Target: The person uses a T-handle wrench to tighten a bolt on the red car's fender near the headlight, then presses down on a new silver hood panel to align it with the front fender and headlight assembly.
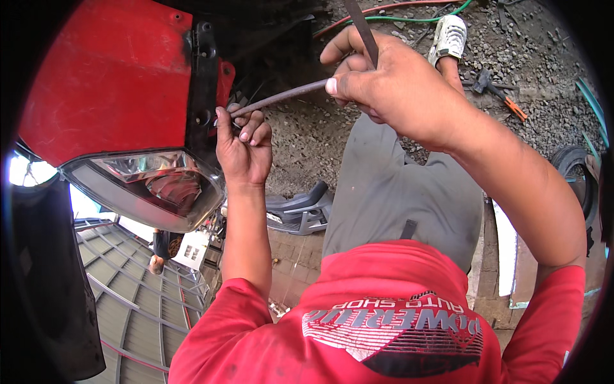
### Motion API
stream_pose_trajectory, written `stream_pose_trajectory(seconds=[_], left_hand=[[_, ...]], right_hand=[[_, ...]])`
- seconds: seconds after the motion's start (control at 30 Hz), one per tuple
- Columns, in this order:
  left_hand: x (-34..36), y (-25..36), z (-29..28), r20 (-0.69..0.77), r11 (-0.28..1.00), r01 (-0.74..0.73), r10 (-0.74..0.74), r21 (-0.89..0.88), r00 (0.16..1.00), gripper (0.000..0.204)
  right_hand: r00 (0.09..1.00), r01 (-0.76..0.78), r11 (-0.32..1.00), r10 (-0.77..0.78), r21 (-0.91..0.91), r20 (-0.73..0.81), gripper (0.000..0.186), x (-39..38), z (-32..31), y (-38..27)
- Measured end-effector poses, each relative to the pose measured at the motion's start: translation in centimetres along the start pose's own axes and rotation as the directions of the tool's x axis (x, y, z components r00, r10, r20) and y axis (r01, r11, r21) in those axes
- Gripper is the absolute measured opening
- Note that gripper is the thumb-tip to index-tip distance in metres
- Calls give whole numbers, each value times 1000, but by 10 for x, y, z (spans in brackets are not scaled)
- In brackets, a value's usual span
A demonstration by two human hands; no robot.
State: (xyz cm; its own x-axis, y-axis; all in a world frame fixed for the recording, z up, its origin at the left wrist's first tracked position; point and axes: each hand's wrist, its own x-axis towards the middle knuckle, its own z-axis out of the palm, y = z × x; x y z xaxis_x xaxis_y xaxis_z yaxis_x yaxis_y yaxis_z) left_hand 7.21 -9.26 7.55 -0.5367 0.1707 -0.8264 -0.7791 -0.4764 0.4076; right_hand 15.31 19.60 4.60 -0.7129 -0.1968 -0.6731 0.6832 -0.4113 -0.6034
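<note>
A long, thin dark metal rod (pixel 281 97) runs slantwise between my two hands. My left hand (pixel 246 144) is closed on its far-left end, thumb and fingers pinched together beside the black metal edge (pixel 203 83) of a red car body panel (pixel 115 77). My right hand (pixel 396 86) grips the rod's other end between thumb and fingers. A flat dark metal strip (pixel 361 29) also rises out of that hand; whether it joins the rod is hidden by the fingers. Below the panel, left of my left hand, sits a clear-lensed headlight (pixel 150 185).
On the gravel to the right lies a hammer (pixel 492 89) with an orange handle, near a foot in a white shoe (pixel 449 37). Green and red hoses (pixel 396 18) cross at the top. A grey plastic part (pixel 304 211) and a tyre (pixel 569 160) lie on the ground. Another person (pixel 163 249) is far off.
</note>
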Motion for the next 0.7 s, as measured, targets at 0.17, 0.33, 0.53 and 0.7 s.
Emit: stream_pose_trajectory(seconds=[0.17,0.33,0.53,0.7], left_hand=[[-11,0,-7,-27,991,-10,13,131,1000,33],[-27,6,-22,-49,951,19,-4,307,999,36],[-23,3,-20,-48,949,19,-4,314,999,35],[-13,-9,-12,-11,962,49,-48,270,999,35]], right_hand=[[994,107,971,-97,-215,54,33,-39,21,9],[860,510,794,-464,-331,211,44,-71,54,67],[976,216,976,-215,-17,32,35,-71,64,69],[905,-424,692,307,584,293,35,-25,15,42]])
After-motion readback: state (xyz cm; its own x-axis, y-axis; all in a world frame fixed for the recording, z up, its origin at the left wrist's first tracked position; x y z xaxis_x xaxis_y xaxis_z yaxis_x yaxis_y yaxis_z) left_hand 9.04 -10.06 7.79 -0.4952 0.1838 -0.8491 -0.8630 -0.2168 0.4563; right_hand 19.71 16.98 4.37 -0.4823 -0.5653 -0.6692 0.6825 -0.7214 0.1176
